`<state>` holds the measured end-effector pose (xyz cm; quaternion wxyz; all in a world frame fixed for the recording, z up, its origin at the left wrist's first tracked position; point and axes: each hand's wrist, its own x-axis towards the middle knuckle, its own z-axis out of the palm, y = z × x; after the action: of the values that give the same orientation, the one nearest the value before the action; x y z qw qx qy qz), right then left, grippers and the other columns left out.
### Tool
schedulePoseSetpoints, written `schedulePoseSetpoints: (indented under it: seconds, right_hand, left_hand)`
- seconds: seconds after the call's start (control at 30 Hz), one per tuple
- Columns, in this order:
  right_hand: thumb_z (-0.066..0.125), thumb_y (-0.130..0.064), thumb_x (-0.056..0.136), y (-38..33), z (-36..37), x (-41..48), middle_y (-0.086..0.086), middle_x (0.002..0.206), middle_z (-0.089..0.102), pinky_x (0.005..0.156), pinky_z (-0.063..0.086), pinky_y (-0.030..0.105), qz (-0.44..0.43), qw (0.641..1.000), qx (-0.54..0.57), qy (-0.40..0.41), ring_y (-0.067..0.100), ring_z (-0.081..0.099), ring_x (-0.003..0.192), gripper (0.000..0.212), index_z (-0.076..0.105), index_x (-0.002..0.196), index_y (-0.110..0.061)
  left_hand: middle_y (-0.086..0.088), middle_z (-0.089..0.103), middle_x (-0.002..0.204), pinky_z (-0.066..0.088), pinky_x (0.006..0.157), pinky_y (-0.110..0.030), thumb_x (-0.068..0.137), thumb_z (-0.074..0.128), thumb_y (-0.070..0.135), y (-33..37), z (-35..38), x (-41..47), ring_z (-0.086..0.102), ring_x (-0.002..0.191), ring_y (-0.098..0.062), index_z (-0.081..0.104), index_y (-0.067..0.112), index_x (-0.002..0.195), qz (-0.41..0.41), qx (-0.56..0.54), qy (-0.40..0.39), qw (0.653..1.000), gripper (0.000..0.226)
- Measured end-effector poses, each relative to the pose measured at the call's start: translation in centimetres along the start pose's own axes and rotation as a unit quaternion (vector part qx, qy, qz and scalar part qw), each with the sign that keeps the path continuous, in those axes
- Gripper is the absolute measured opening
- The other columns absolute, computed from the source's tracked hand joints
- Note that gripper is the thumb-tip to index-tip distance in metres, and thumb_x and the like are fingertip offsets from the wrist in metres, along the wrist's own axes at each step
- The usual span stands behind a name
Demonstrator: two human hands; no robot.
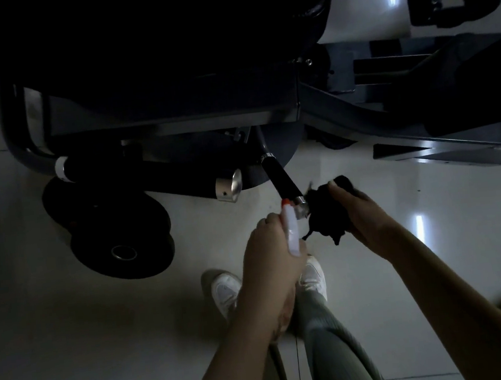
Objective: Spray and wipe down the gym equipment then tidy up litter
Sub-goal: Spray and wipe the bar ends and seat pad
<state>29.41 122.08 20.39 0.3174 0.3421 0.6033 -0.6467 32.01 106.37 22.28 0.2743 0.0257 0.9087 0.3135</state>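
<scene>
My left hand [268, 250] grips a white spray bottle [293, 231] with an orange nozzle tip, pointed at the metal end of a black padded handle [282, 180] on the dark gym machine [163, 75]. My right hand [359, 212] holds a bunched black cloth [322, 213] just right of the handle's end, touching or nearly touching it. The scene is dim and much of the machine is in shadow.
Black weight plates [118, 234] hang at the lower left of the machine beside a chrome-capped bar [230, 185]. A grey frame and footplate [422, 128] stretch to the right. My white shoes [226, 291] stand on the pale tiled floor [74, 347].
</scene>
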Motion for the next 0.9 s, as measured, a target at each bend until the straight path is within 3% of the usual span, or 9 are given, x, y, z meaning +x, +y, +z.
schedulePoseSetpoints:
  seconds: [0.13, 0.2, 0.33, 0.43, 0.53, 0.6, 0.73, 0.83, 0.9]
  right_hand:
    - [0.037, -0.027, 0.101, -0.7, 2.9, -0.6, 0.015, 0.088, 0.055, 0.054, 0.048, 0.020, -0.028, 0.994, -0.064, -0.086, 0.023, 0.055, 0.073, 0.024, 0.044, 0.114, -0.008]
    - [0.040, -0.029, 0.100, -0.4, 4.1, 0.3, 0.006, 0.091, 0.054, 0.057, 0.048, 0.022, -0.031, 0.994, -0.100, -0.030, 0.018, 0.055, 0.074, 0.018, 0.036, 0.117, -0.024]
    - [0.045, -0.036, 0.098, -0.2, 4.8, 2.3, 0.018, 0.094, 0.060, 0.063, 0.050, 0.038, 0.016, 0.994, -0.080, 0.074, 0.027, 0.060, 0.073, 0.023, 0.049, 0.109, -0.015]
    - [0.046, -0.029, 0.098, 0.5, 5.7, 0.5, 0.014, 0.098, 0.059, 0.072, 0.053, 0.042, -0.036, 0.987, -0.117, 0.103, 0.028, 0.062, 0.082, 0.011, 0.049, 0.107, -0.023]
    - [0.046, -0.035, 0.096, 2.7, 7.9, -2.2, 0.009, 0.143, 0.031, 0.099, 0.045, 0.044, -0.087, 0.961, -0.243, 0.097, 0.025, 0.047, 0.120, 0.048, 0.031, 0.141, -0.027]
    - [0.048, -0.033, 0.095, 4.1, 9.5, -1.9, 0.009, 0.154, 0.007, 0.108, 0.036, 0.047, -0.097, 0.946, -0.277, 0.137, 0.031, 0.031, 0.135, 0.065, 0.013, 0.150, -0.026]
    - [0.050, -0.021, 0.095, 3.4, 10.9, 0.3, 0.022, 0.136, 0.031, 0.086, 0.045, 0.034, -0.118, 0.921, -0.241, 0.282, 0.036, 0.051, 0.109, 0.052, 0.030, 0.142, -0.008]
    - [0.045, -0.020, 0.098, 3.2, 10.2, 0.3, 0.019, 0.123, 0.044, 0.066, 0.029, 0.018, -0.133, 0.908, -0.267, 0.293, 0.021, 0.047, 0.087, 0.035, 0.041, 0.128, -0.003]
    - [0.039, -0.024, 0.101, 2.5, 9.1, 0.5, 0.017, 0.110, 0.052, 0.060, 0.026, 0.020, -0.110, 0.912, -0.260, 0.299, 0.021, 0.047, 0.080, 0.030, 0.045, 0.120, -0.001]
  left_hand:
    - [-0.013, 0.061, 0.102, 0.047, 0.076, -0.035, 0.086, 0.058, 0.011, -1.2, -1.7, -0.3, 0.057, 0.091, -0.028, 0.051, 0.009, 0.124, -0.059, -0.092, 0.047, 0.993, 0.039]
    - [-0.014, 0.059, 0.092, 0.045, 0.069, -0.033, 0.087, 0.055, 0.011, -2.0, -1.9, -0.1, 0.057, 0.082, -0.026, 0.052, 0.003, 0.121, -0.048, -0.049, 0.027, 0.997, 0.035]
    - [-0.014, 0.056, 0.091, 0.045, 0.070, -0.034, 0.089, 0.050, 0.011, -3.5, -1.9, 0.2, 0.055, 0.080, -0.025, 0.042, 0.004, 0.137, -0.036, -0.010, 0.014, 0.999, 0.050]
    - [-0.005, 0.054, 0.081, 0.039, 0.060, -0.021, 0.089, 0.050, 0.013, -4.3, -1.7, 0.2, 0.051, 0.069, -0.015, 0.046, 0.005, 0.133, -0.042, -0.026, 0.016, 0.999, 0.045]
    - [0.000, 0.053, 0.077, 0.034, 0.052, -0.014, 0.090, 0.053, 0.016, -4.5, -1.6, 0.3, 0.051, 0.064, -0.010, 0.049, 0.006, 0.127, -0.065, -0.059, 0.031, 0.996, 0.038]
    - [0.002, 0.050, 0.081, 0.031, 0.054, -0.013, 0.092, 0.050, 0.017, -4.4, -1.4, 0.3, 0.048, 0.068, -0.009, 0.044, 0.008, 0.133, -0.051, -0.038, 0.031, 0.997, 0.042]
    - [0.005, 0.044, 0.070, 0.029, 0.050, -0.012, 0.088, 0.050, 0.014, -4.6, -1.4, 0.3, 0.041, 0.058, -0.004, 0.052, 0.006, 0.123, -0.076, -0.052, 0.042, 0.995, 0.035]
    - [0.003, 0.044, 0.065, 0.029, 0.048, -0.013, 0.086, 0.051, 0.011, -5.1, -1.6, 0.1, 0.041, 0.055, -0.006, 0.054, 0.003, 0.117, -0.078, -0.059, 0.036, 0.995, 0.031]
    - [0.004, 0.043, 0.065, 0.030, 0.048, -0.013, 0.086, 0.052, 0.011, -5.5, -1.8, -0.1, 0.042, 0.056, -0.007, 0.056, 0.005, 0.109, -0.072, -0.070, 0.033, 0.994, 0.024]
